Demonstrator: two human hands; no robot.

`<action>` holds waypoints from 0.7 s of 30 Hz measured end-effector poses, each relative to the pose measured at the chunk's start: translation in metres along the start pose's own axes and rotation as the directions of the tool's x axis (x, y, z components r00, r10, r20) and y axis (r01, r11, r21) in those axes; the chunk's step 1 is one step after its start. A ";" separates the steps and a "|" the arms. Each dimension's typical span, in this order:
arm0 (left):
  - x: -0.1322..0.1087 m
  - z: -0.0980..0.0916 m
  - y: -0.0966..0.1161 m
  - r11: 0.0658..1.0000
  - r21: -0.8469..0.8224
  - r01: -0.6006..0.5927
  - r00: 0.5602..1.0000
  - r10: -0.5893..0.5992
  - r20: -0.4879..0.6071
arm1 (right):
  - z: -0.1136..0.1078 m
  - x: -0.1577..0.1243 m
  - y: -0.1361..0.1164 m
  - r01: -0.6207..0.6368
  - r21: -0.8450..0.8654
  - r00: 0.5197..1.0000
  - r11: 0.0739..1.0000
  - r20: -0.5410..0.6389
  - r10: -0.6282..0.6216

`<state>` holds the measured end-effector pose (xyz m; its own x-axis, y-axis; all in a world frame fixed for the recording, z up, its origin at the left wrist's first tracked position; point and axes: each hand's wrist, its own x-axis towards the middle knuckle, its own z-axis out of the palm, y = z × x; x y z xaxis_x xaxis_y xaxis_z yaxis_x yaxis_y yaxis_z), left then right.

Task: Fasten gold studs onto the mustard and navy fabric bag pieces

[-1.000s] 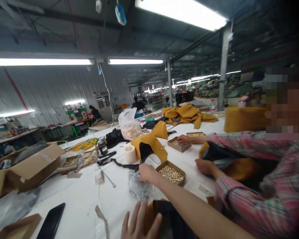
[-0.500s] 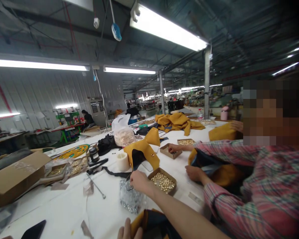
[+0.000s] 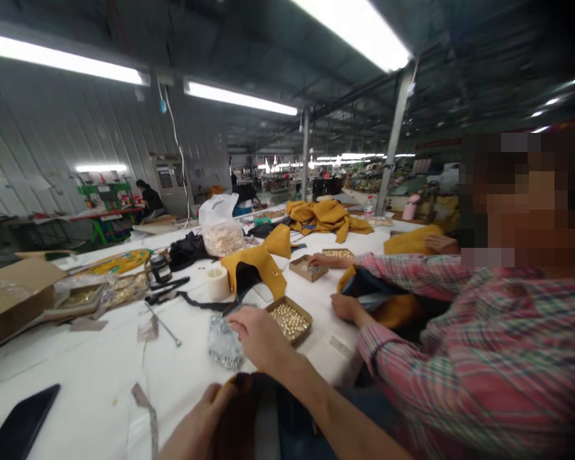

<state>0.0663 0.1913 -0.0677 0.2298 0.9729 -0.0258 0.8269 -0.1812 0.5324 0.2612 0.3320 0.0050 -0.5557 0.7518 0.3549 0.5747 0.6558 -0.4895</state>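
At the bottom of the view my left hand [image 3: 199,412] is closed on the edge of a mustard and navy fabric piece [image 3: 292,415], whose lower part is out of view. My right hand [image 3: 259,335] is beside a clear plastic bag [image 3: 224,345] of small silver metal parts. Its fingers are curled together near the bag's upper edge; what they hold, if anything, is hidden. Just behind this hand stands a cardboard tray [image 3: 292,321] of small gold-coloured metal parts. A mustard fabric piece [image 3: 253,262] with metal eyelets lies beyond it.
To my right, a person in a plaid shirt [image 3: 479,345] holds mustard and navy fabric and reaches into another small box [image 3: 309,268]. A tape roll [image 3: 217,284], dark jar [image 3: 160,268], metal rod [image 3: 165,326], phone [image 3: 22,421] and open carton [image 3: 19,297] are on the white table.
The view has tilted down and turned a little right. My right hand has drawn slightly away from the bag. My left hand and its fabric have come further into view.
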 end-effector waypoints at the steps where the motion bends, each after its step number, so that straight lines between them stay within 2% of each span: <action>1: -0.009 -0.005 0.003 0.993 -0.099 -0.068 0.998 0.066 -0.023 | -0.008 -0.026 -0.009 0.000 0.036 1.000 0.999 -0.017 0.001; 3: -0.022 -0.013 0.009 0.986 -0.161 -0.038 0.998 0.031 -0.047 | -0.021 -0.077 -0.023 -0.104 0.012 0.993 0.995 0.048 0.103; 5: -0.027 -0.018 0.013 0.984 -0.179 0.025 0.999 -0.030 -0.027 | -0.029 -0.117 -0.031 -0.216 -0.070 0.950 0.974 0.215 0.226; 8: -0.026 -0.022 0.018 0.974 -0.211 0.080 0.997 -0.080 0.008 | -0.021 -0.152 -0.032 -0.218 -0.142 0.874 0.966 0.412 0.258; 11: -0.021 -0.027 0.025 0.962 -0.246 0.115 0.993 -0.113 0.022 | 0.000 -0.161 -0.029 -0.195 0.033 0.873 0.980 0.461 0.158; 13: -0.018 -0.031 0.031 0.949 -0.274 0.158 0.987 -0.158 0.022 | 0.013 -0.161 -0.030 -0.212 0.156 0.886 0.965 0.447 0.122; 14: -0.017 -0.032 0.033 0.944 -0.277 0.180 0.983 -0.182 0.017 | 0.017 -0.160 -0.031 -0.220 0.142 0.898 0.965 0.417 0.143; 17: -0.015 -0.031 0.038 0.963 -0.209 0.172 0.985 -0.174 0.005 | 0.026 -0.160 -0.032 -0.172 -0.087 0.921 0.981 0.338 0.191; 21: -0.013 -0.029 0.040 0.988 -0.120 0.094 0.992 -0.083 0.093 | 0.039 -0.159 -0.025 0.025 -0.149 0.906 0.988 0.422 0.041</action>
<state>0.0815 0.1760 -0.0212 0.2076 0.9669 -0.1487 0.7769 -0.0705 0.6257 0.3116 0.1938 -0.0706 -0.7335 0.6788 -0.0350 0.6439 0.6773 -0.3559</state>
